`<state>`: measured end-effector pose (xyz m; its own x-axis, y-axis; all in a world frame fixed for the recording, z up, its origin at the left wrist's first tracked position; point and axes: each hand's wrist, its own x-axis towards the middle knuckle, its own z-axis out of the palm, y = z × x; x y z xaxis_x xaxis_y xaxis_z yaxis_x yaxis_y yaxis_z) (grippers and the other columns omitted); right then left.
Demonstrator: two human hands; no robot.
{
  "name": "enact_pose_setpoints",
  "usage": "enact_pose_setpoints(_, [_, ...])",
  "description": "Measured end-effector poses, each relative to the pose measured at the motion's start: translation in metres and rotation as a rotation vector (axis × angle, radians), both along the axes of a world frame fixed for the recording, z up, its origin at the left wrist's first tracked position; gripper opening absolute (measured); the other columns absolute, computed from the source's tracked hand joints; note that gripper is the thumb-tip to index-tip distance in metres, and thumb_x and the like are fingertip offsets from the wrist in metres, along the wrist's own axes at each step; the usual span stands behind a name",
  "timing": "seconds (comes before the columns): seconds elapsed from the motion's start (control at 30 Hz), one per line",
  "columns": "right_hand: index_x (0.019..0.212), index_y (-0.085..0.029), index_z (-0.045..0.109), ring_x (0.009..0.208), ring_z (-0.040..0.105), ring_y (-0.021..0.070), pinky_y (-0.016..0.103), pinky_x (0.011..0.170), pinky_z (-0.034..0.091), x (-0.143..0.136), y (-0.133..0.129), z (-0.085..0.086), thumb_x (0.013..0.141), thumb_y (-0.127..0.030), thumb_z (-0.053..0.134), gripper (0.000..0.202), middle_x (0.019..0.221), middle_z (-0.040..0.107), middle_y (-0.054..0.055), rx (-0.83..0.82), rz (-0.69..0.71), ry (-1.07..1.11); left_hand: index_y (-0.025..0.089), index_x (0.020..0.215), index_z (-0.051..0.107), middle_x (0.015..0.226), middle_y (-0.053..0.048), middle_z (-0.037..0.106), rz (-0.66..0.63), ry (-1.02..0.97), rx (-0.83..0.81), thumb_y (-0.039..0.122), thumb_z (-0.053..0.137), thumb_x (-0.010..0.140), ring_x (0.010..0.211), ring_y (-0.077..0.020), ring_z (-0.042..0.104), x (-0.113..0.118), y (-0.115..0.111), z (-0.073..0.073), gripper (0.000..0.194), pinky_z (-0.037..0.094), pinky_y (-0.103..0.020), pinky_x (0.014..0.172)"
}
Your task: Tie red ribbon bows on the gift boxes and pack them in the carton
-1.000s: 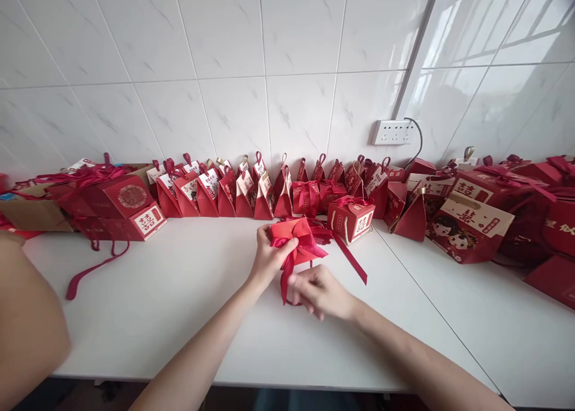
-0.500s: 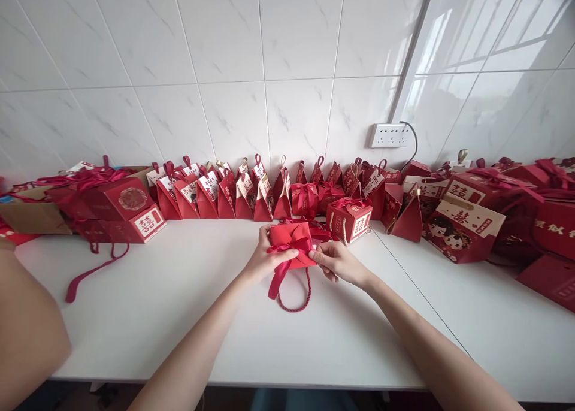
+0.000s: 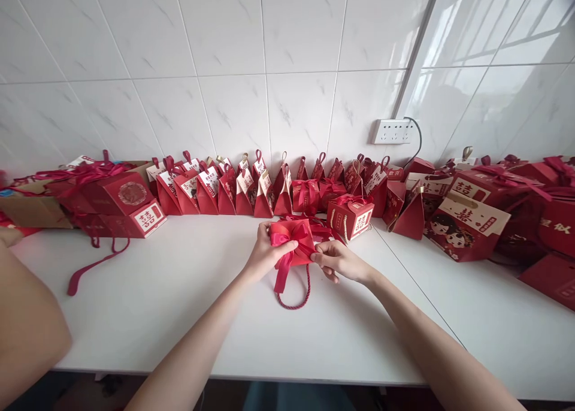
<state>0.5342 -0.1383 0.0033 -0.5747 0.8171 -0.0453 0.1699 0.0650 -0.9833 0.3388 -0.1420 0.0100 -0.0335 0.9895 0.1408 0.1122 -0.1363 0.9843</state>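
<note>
A small red gift box (image 3: 306, 231) sits at the middle of the white table, with a satin ribbon (image 3: 283, 272) across its top. My left hand (image 3: 265, 252) grips the box from the left side, its thumb pressing down on the ribbon. At the right edge, my right hand (image 3: 339, 259) pinches the ribbon or the box's corner between thumb and finger; which of these I cannot tell. A twisted dark red cord handle (image 3: 294, 307) loops out from the box toward me. The box's underside is hidden.
Behind stands a row of red gift boxes (image 3: 209, 192) along the tiled wall. A box with rope handles (image 3: 350, 216) is just beyond my right hand. More boxes are stacked left (image 3: 121, 195) and right (image 3: 467, 231). Another person's arm (image 3: 31, 321) reaches in at left.
The ribbon on the box has shifted: its hanging tail lies more to the right, and the loops sit more to the left. The view has tilted slightly. Both hands stay on the box.
</note>
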Motion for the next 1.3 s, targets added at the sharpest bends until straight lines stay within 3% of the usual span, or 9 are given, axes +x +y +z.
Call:
enact_pose_setpoints(0.43, [0.052,-0.019,0.043,0.034,0.042,0.0062,0.020,0.035,0.028,0.012,-0.001,0.009,0.072,-0.034,0.061,0.031,0.041,0.043,-0.008,-0.083,0.158,-0.094,0.020,0.096,0.040,0.095,-0.002,0.054,-0.014,-0.031,-0.014,0.033,0.077,0.059,0.091,-0.0179,0.059,0.000,0.001,-0.001,0.053,0.047,-0.030,0.078])
enact_pose_setpoints(0.53, [0.053,-0.019,0.045,0.038,0.041,0.0075,0.021,0.037,0.028,0.016,-0.001,0.012,0.073,-0.040,0.060,0.033,0.045,0.042,-0.006,-0.059,0.206,-0.193,0.021,0.096,0.040,0.097,-0.002,0.054,-0.004,-0.032,-0.016,0.033,0.076,0.060,0.092,-0.0173,0.058,-0.001,0.001,0.000,0.053,0.047,-0.029,0.078])
enact_pose_setpoints(0.6, [0.054,-0.019,0.044,0.041,0.037,0.0077,0.023,0.039,0.027,0.016,0.000,0.012,0.077,-0.050,0.055,0.040,0.047,0.039,-0.005,0.053,0.086,-0.195,0.021,0.096,0.039,0.098,-0.003,0.054,-0.001,-0.042,-0.017,0.034,0.076,0.060,0.092,-0.0174,0.059,-0.001,0.001,0.000,0.053,0.047,-0.030,0.079])
enact_pose_setpoints(0.7, [0.059,-0.020,0.042,0.047,0.032,0.0090,0.025,0.044,0.026,0.011,-0.002,0.010,0.081,-0.061,0.044,0.046,0.052,0.036,-0.005,0.329,-0.287,-0.118,0.021,0.101,0.038,0.104,-0.005,0.053,-0.031,-0.006,0.007,0.033,0.076,0.061,0.099,-0.0196,0.058,0.000,-0.001,-0.001,0.056,0.046,-0.033,0.085])
enact_pose_setpoints(0.77, [0.062,-0.021,0.041,0.051,0.035,0.0108,0.026,0.048,0.028,0.004,-0.006,0.009,0.080,-0.062,0.044,0.045,0.056,0.038,-0.003,0.479,-0.433,-0.106,0.021,0.105,0.036,0.113,-0.008,0.051,-0.052,0.065,0.068,0.032,0.077,0.060,0.106,-0.0221,0.055,0.004,-0.002,-0.005,0.062,0.044,-0.037,0.090])
enact_pose_setpoints(0.97, [0.062,-0.022,0.037,0.054,0.040,0.0127,0.026,0.051,0.033,-0.014,-0.016,0.008,0.081,-0.046,0.050,0.033,0.059,0.046,-0.002,0.637,-0.538,-0.277,0.022,0.113,0.034,0.138,-0.015,0.033,-0.075,0.222,0.302,0.033,0.078,0.060,0.132,-0.0267,0.035,0.011,-0.001,-0.020,0.070,0.032,-0.043,0.106])
enact_pose_setpoints(1.1, [0.065,-0.022,0.040,0.058,0.045,0.0139,0.026,0.051,0.038,-0.014,-0.011,0.000,0.085,-0.041,0.045,0.028,0.062,0.048,-0.001,0.621,-0.508,-0.195,0.023,0.118,0.031,0.143,-0.017,0.027,-0.013,0.330,0.511,0.036,0.074,0.066,0.137,-0.0282,0.027,0.006,0.002,-0.024,0.069,0.033,-0.046,0.106])
enact_pose_setpoints(1.2, [0.069,-0.022,0.045,0.060,0.048,0.0143,0.026,0.051,0.043,-0.014,-0.007,-0.007,0.086,-0.046,0.045,0.030,0.067,0.050,0.000,0.563,-0.488,-0.123,0.024,0.110,0.040,0.140,-0.015,0.033,0.004,0.458,0.697,0.034,0.071,0.072,0.133,-0.0274,0.034,0.002,0.001,-0.022,0.050,0.035,-0.047,0.105])
enact_pose_setpoints(1.3, [0.071,-0.022,0.046,0.058,0.050,0.0140,0.026,0.050,0.045,-0.015,-0.005,-0.010,0.085,-0.051,0.047,0.032,0.070,0.052,0.000,0.492,-0.476,-0.065,0.023,0.095,0.049,0.136,-0.012,0.040,-0.009,0.542,0.720,0.030,0.061,0.081,0.132,-0.0250,0.036,-0.001,0.000,-0.018,0.019,0.034,-0.045,0.106])
